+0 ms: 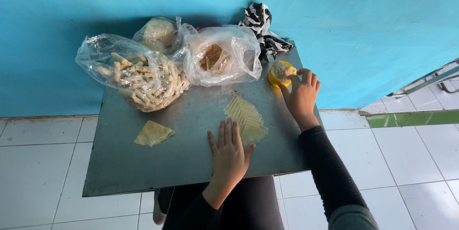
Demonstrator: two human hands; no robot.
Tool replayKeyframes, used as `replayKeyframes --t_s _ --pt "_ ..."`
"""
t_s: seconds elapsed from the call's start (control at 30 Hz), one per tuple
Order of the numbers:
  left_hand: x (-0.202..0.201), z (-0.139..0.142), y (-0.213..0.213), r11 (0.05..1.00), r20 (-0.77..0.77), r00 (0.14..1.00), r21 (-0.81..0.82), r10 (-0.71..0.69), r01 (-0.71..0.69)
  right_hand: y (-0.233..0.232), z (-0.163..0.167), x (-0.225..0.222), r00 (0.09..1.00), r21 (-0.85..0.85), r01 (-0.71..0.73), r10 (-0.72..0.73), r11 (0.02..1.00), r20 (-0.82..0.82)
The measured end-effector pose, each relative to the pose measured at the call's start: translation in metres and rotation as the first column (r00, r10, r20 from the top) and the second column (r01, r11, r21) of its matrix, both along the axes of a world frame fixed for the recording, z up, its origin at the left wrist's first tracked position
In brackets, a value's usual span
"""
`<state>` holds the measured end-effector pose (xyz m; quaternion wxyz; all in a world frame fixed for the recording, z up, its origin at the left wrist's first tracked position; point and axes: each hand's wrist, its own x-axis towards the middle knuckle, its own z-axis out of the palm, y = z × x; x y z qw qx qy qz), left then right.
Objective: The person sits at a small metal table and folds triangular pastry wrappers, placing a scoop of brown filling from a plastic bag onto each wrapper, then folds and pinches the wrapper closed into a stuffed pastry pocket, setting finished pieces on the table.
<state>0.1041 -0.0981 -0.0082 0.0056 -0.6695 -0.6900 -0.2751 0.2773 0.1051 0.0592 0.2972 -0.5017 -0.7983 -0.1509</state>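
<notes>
My left hand lies flat, fingers apart, on the grey metal board, its thumb side touching a fanned stack of pale yellow pastry sheets. My right hand reaches to a small yellow cup of whitish filling at the board's far right, fingertips pinched at the cup's rim. A single folded triangular pastry sheet rests left of centre.
Three clear plastic bags stand at the back: one with rolled pastry sticks, one with a pale lump, one with brown crumbs. A black-and-white bag leans against the blue wall. White floor tiles surround the board.
</notes>
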Motion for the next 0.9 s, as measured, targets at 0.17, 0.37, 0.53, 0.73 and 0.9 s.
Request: replayKeyframes --t_s 0.17,0.37,0.53,0.73,0.9 --pt "0.002 0.005 -0.002 1.0 0.022 1.0 0.002 0.002 -0.003 0.004 0.002 0.001 0.998 -0.05 -0.049 0.046 0.998 -0.048" --pt "0.001 0.005 -0.002 1.0 0.035 0.999 0.021 0.004 -0.004 0.009 0.001 0.0 0.99 -0.084 -0.09 0.08 0.992 -0.116" --pt "0.0 0.003 0.0 0.999 0.037 0.999 0.032 0.008 -0.009 0.011 0.002 -0.005 0.975 -0.094 -0.093 0.072 0.991 -0.212" --pt "-0.001 0.0 0.001 0.999 0.031 0.999 0.031 0.011 -0.012 0.012 0.006 0.001 0.936 -0.064 -0.153 0.124 0.986 -0.331" --pt "-0.003 -0.002 0.001 0.998 0.077 0.997 0.058 -0.009 0.004 0.016 0.022 0.013 0.675 -0.311 -0.427 0.071 0.849 -0.734"
